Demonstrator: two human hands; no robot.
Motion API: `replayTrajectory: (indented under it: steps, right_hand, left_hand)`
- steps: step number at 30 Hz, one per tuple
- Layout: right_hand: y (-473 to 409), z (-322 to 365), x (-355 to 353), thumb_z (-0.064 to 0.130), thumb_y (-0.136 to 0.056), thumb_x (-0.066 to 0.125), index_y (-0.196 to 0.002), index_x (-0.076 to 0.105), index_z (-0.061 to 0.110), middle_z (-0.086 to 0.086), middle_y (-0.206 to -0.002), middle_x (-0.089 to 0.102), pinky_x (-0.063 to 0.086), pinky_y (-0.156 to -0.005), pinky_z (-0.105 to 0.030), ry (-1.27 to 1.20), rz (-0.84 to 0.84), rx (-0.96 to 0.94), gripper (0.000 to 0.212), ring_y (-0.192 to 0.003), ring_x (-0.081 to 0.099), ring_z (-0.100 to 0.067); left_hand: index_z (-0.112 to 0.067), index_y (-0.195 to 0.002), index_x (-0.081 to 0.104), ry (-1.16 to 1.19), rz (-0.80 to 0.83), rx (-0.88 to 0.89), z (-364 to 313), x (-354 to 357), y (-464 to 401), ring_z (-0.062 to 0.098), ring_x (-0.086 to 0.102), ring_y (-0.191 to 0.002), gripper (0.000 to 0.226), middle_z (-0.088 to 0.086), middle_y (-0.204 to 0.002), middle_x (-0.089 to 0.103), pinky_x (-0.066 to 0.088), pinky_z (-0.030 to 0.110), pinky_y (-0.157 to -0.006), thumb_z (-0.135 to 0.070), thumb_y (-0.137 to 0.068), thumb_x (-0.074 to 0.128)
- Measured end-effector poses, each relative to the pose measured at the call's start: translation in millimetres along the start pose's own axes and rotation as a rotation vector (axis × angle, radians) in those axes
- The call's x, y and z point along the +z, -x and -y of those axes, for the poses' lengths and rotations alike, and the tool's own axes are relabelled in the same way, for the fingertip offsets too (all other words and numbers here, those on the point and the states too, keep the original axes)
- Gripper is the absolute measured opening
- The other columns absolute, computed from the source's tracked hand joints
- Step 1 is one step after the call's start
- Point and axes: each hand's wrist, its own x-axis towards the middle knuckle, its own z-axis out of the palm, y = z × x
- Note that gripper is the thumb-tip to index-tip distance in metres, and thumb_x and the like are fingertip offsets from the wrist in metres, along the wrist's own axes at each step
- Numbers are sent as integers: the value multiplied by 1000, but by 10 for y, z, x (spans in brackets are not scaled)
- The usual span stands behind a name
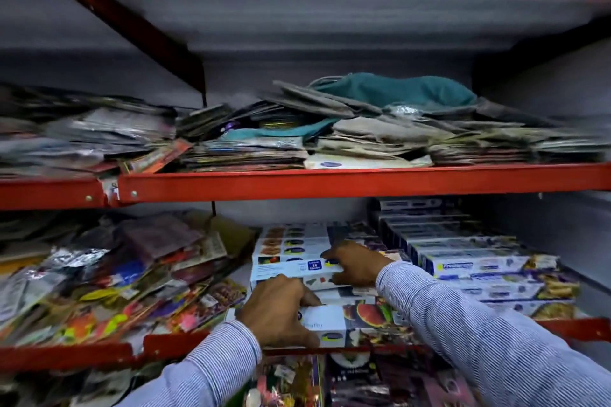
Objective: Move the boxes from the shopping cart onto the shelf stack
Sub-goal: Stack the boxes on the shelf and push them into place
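Left hand palm-down, fingers curled over front box at the shelf edge. Right hand reaches further in, gripping the upper box.

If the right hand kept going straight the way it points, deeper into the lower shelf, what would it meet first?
The right hand points left and inward, resting on the top box of the stack. Going on, it would probably slide along that box toward the boxes stacked behind; depth is hard to judge.

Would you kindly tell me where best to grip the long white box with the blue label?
Grip the long white box with the blue label at its two short ends, coming from the front. It lies flat atop the stack, its length running sideways, probably too long for one hand.
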Motion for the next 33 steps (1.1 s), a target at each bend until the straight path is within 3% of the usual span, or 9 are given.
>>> replayTrajectory:
  steps: [3, 5, 8, 13, 16, 21, 26, 31, 33]
  right_hand:
    - [-170, -6, 52, 28, -95, 61, -149, 39, 15, -14, -147, 45, 40, -110, -39, -19, -16, 6, 60, -133, 46, -32]
    - [-275, -21, 96, 28, -95, 62, -149, 39, 13, -15, -145, 45, 40, -111, -40, -15, -14, 2, 60, -134, 45, -33]
    - [-358, -39, 153, 29, -95, 63, -148, 41, 12, -15, -144, 47, 41, -110, -41, -9, -29, -7, 60, -133, 45, -33]
    - [-372, -59, 169, 29, -84, 74, -135, 58, 13, -13, -134, 54, 50, -102, -43, -2, -138, -16, 56, -121, 57, -32]
    - [-382, -91, 95, 25, -83, 75, -129, 65, 13, -11, -133, 62, 53, -99, -41, -27, -146, -14, 49, -116, 63, -30]
    - [-380, -202, -44, 21, -92, 65, -128, 66, 8, -10, -133, 67, 49, -100, -33, -94, -24, -44, 38, -119, 64, -26]
    - [-326, -301, -33, 18, -100, 50, -129, 66, 11, -7, -137, 65, 43, -101, -25, -170, -25, 8, 33, -124, 61, -22]
    - [-230, -310, 120, 17, -102, 44, -131, 63, 11, -8, -141, 61, 41, -108, -28, -196, -103, 8, 36, -131, 56, -25]
    - [-141, -322, 223, 20, -102, 44, -133, 62, 13, -10, -134, 66, 47, -101, -31, -226, -178, -10, 36, -123, 61, -27]
  left_hand:
    - [-39, -112, 73, 22, 19, -5, 95, 31, -92, 8, 59, -85, 67, -18, -105, 74, 25, 10, -53, -64, -50, 72]
    - [-41, -111, 72, 25, 15, 4, 154, 66, -144, 7, 54, -78, 65, -17, -103, 76, 25, 10, -52, -64, -50, 71]
    - [-38, -111, 73, 22, 11, 3, 213, 102, -203, 10, 61, -83, 65, -15, -103, 76, 37, 20, -59, -64, -51, 73]
    - [-39, -113, 72, 29, 16, -24, 252, 133, -286, 11, 49, -80, 63, -14, -100, 72, 34, 27, -64, -62, -54, 78]
    - [-34, -114, 73, 27, 22, -26, 257, 111, -352, 15, 61, -90, 63, -13, -106, 75, 36, 22, -66, -59, -56, 82]
    - [-26, -113, 75, 72, 31, -75, 344, 27, -521, 11, 70, -96, 60, -12, -120, 73, 58, 27, -77, -51, -59, 88]
    - [-21, -118, 73, 46, -6, -74, 436, 87, -711, 15, 68, -98, 61, -5, -121, 72, 49, 21, -69, -45, -64, 89]
    - [-26, -125, 67, -95, -109, -54, 525, 298, -711, 19, 51, -109, 65, -6, -112, 65, 49, 36, -87, -53, -67, 77]
    - [-28, -123, 67, -205, -159, -13, 555, 383, -675, 19, 46, -113, 60, -10, -114, 67, 42, 41, -95, -57, -71, 69]
